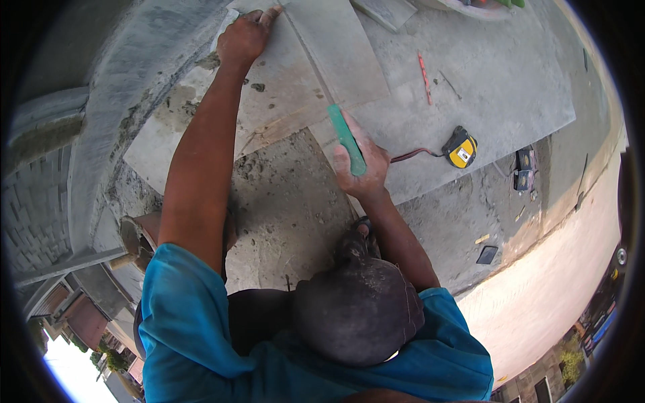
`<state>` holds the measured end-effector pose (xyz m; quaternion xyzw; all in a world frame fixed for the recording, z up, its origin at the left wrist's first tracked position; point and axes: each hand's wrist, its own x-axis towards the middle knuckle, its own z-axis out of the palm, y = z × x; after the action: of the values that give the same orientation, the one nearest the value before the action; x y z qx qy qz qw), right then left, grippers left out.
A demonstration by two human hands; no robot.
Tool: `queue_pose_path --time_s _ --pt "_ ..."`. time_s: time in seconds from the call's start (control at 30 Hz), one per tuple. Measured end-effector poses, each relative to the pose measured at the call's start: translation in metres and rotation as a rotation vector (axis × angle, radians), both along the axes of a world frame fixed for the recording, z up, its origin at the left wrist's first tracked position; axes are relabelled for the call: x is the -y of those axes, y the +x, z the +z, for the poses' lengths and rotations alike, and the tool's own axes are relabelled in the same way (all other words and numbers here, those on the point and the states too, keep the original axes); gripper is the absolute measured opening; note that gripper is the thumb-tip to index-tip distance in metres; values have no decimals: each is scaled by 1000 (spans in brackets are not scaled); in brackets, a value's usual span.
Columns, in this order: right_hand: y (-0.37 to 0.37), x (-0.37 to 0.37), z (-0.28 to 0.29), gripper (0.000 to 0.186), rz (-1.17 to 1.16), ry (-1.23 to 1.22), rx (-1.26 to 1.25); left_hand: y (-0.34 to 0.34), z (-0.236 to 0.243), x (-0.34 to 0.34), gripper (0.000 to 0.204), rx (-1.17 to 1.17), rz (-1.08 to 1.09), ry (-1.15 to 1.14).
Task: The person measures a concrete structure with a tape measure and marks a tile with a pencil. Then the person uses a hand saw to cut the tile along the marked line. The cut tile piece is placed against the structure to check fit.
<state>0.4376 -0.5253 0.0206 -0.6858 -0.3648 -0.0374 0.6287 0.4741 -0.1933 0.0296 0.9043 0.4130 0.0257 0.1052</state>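
Observation:
My right hand (363, 158) is wrapped round the green handle (348, 141) of a tool that looks like a handsaw seen edge-on. Its long thin blade (312, 64) runs away from me over the pale grey sheets (349, 50). At the blade's far end my left hand (245, 37) bears down, one digit stretched toward the tip and the other fingers curled. Beside that hand shows a whitish piece (225, 30); what the curled fingers hold, if anything, is hidden. A yellow and black tape measure (461, 148) with a dark cord lies right of my right hand.
A red pencil-like stick (424, 78) and a thin nail-like piece (450, 86) lie on the large sheet at right. Farther right are a small dark box (525, 169) and a black flat object (487, 254). Dusty, gritty ground (289, 201) lies before me; a concrete ledge (141, 60) runs along the left.

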Motion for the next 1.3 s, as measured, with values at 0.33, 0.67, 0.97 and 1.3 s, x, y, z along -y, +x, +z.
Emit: queue_pose_path --time_s 0.33,0.67,0.97,1.3 --pt "-15 46 1 50 14 -170 23 -1 -18 -23 70 -32 -11 50" --pt "-14 53 13 50 33 -220 -57 3 9 2 65 -7 -15 -81" --pt "8 14 21 52 48 -238 -109 1 -11 -15 60 2 -94 38" --pt "14 4 17 48 41 -111 -48 -6 -26 -33 63 8 -147 109"
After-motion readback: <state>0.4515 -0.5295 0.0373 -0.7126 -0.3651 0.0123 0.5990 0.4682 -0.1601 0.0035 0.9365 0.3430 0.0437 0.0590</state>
